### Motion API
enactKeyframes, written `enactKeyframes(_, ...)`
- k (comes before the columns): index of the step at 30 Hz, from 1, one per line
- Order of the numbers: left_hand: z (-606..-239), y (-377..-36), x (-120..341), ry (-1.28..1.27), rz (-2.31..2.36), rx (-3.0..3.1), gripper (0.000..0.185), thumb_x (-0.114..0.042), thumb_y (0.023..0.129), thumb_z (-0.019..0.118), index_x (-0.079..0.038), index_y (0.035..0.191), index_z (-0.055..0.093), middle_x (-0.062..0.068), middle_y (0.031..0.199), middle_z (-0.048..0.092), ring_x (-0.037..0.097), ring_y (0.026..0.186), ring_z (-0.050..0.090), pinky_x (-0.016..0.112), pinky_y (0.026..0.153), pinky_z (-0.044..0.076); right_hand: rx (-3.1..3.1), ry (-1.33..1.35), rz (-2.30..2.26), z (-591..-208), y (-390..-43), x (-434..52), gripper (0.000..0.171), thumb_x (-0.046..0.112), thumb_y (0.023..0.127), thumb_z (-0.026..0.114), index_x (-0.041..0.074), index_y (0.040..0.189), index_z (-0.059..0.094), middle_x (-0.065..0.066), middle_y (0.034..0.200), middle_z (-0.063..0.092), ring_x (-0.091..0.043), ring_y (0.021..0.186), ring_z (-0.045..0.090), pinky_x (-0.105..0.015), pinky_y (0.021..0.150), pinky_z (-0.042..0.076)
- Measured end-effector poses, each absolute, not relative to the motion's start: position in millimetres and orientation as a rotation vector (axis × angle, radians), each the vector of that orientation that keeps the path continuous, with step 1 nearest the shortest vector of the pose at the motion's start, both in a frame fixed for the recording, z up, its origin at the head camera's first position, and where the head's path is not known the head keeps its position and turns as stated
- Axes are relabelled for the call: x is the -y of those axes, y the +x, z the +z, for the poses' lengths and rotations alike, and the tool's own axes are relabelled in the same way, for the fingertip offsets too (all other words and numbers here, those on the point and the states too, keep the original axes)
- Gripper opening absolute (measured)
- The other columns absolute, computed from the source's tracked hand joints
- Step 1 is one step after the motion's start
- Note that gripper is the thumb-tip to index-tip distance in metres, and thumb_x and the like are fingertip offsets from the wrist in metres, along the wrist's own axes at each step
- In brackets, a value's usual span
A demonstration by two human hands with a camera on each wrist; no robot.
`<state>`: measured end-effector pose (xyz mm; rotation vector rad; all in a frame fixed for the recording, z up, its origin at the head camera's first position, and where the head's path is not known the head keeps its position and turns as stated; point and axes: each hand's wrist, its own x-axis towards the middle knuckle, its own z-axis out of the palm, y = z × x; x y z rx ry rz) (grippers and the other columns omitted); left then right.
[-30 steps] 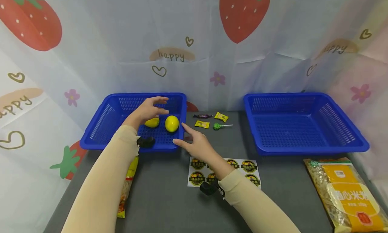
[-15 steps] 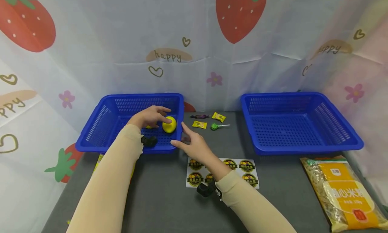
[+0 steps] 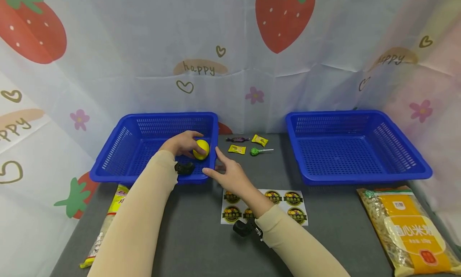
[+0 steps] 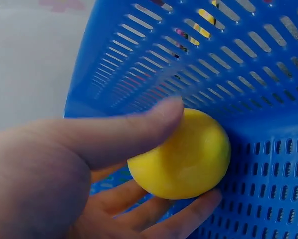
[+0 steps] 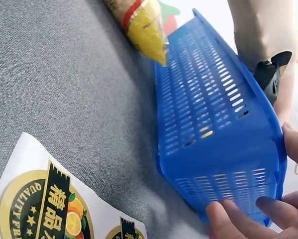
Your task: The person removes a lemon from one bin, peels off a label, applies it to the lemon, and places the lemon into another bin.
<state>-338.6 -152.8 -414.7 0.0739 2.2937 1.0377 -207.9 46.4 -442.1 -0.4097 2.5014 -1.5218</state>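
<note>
Inside the left blue plastic basket (image 3: 124,149), my left hand (image 3: 181,143) grips a yellow lemon (image 3: 202,149) near the right end wall. The left wrist view has the thumb across the lemon (image 4: 188,154) and the fingers beneath it. A second lemon seen earlier is hidden behind this hand. My right hand (image 3: 232,172) holds that basket at its near right corner. From the right wrist, its thumb shows at the rim and its bent fingers (image 5: 228,219) against the outside of the basket's end wall (image 5: 238,186).
Wrapped candies (image 3: 237,149) and a green lollipop (image 3: 255,151) lie between the baskets. A sticker sheet (image 3: 284,207) is partly under the right forearm. The right basket (image 3: 360,149) stands behind an orange noodle bag (image 3: 410,229). Another yellow bag (image 3: 108,225) lies beside the left sleeve.
My left hand has come down and to the right, and its thumb and fingers have closed around the right-hand lemon. The right hand stays at the basket's corner.
</note>
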Motion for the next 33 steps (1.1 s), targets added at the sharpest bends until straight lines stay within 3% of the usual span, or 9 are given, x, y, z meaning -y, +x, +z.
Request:
enactKeyframes(5,-415,-338,155,0.055,1.043,-2.307,0.072,-0.009,0.091,0.075,-0.001,0.152,0.039,0.024,0.15,0.042,0.038,0.128,0.055,0.047,0.1,0.053,-2.504,-0.409,-1.51,-444,-208,-45,0.089,0.057,0.094,0.063,0.023,0.163,0.017,-0.01,0.155,0.046,-0.025,0.127,0.061,-0.049,0.101,0.052)
enactKeyframes(19,-387,-339,159,0.067,1.176,-2.298,0.059,-0.017,0.094,0.07,0.002,0.145,0.047,0.022,0.139,0.05,0.038,0.126,0.053,0.05,0.102,0.052,-2.514,-0.415,-1.463,-438,-208,-46,0.088,0.056,0.096,0.062,0.023,0.163,0.016,-0.013,0.152,0.049,-0.029,0.129,0.059,-0.052,0.103,0.05)
enactKeyframes(33,-357,-314,171,0.115,1.26,-2.345,0.063,-0.036,0.094,0.07,0.003,0.139,0.048,0.019,0.135,0.051,0.032,0.119,0.055,0.047,0.103,0.051,-2.537,-0.409,-1.423,-437,-209,-45,0.09,0.057,0.095,0.063,0.022,0.163,0.016,-0.012,0.149,0.053,-0.024,0.127,0.062,-0.048,0.102,0.051)
